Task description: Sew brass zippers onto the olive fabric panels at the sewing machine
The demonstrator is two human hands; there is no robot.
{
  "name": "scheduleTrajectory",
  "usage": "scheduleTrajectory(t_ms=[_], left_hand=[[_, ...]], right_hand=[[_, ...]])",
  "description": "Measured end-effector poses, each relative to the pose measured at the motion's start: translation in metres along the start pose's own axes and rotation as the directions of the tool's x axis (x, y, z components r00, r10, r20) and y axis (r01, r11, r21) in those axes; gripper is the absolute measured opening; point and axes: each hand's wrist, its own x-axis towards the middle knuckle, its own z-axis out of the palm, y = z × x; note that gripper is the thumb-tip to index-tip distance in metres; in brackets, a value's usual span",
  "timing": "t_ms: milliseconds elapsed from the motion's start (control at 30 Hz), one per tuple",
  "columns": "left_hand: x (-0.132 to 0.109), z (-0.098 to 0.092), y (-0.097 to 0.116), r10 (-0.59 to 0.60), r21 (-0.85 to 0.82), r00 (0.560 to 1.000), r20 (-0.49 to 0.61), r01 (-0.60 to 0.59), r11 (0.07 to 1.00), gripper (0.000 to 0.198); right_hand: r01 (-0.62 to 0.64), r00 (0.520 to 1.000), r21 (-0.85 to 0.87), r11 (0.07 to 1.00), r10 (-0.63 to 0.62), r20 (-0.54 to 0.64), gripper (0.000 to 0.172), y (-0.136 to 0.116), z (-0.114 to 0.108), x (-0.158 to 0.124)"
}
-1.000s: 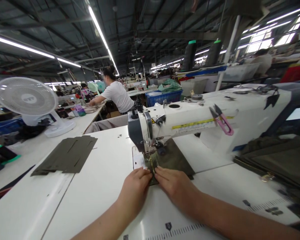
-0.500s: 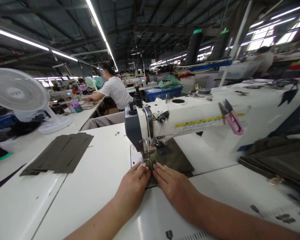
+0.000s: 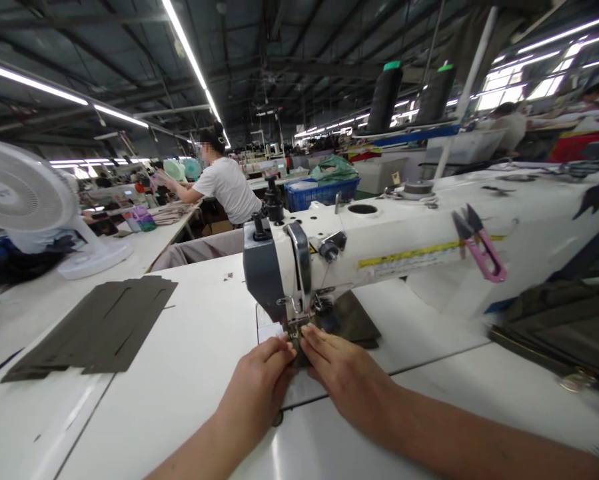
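A white sewing machine (image 3: 404,247) stands over a dark olive fabric piece (image 3: 354,321), part of which lies under its needle area. Just in front of the presser foot, my left hand (image 3: 260,373) is closed, its fingertips pressed together on the fabric's near end. My right hand (image 3: 346,367) touches the same end from the right, fingers stretched out side by side and lying on the cloth. Between the fingertips only a small bit of fabric shows. Pink-handled snips (image 3: 482,247) hang on the machine's arm.
Flat olive fabric pieces (image 3: 94,327) lie stacked at the left. Behind them stands a white fan (image 3: 34,193). Folded dark cloth (image 3: 564,327) sits at the right. A person in a white shirt (image 3: 229,187) works beyond, near a blue crate (image 3: 319,192).
The fabric has moved farther in under the machine, with less of it showing between my hands. The view has shifted slightly. The other person's arms are raised higher.
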Motion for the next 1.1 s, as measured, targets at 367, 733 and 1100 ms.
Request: scheduleTrajectory(t_ms=[367, 733, 1100], left_hand=[[0.005, 0.006, -0.007, -0.115, 0.058, 0.992, 0.050, 0.112, 0.992, 0.020], [0.006, 0.006, -0.004, -0.122, 0.113, 0.992, 0.036, 0.117, 0.987, 0.016], [0.006, 0.007, -0.006, -0.117, 0.156, 0.993, 0.025, 0.112, 0.981, 0.019]], right_hand=[[-0.124, 0.989, 0.180, 0.976, 0.107, 0.101, 0.025, 0.009, 0.001, 0.016], [-0.086, 0.993, 0.219, 0.972, 0.065, 0.102, 0.025, 0.012, -0.003, 0.017], [-0.106, 0.993, 0.277, 0.955, 0.087, 0.080, 0.027, 0.014, -0.003, 0.018]])
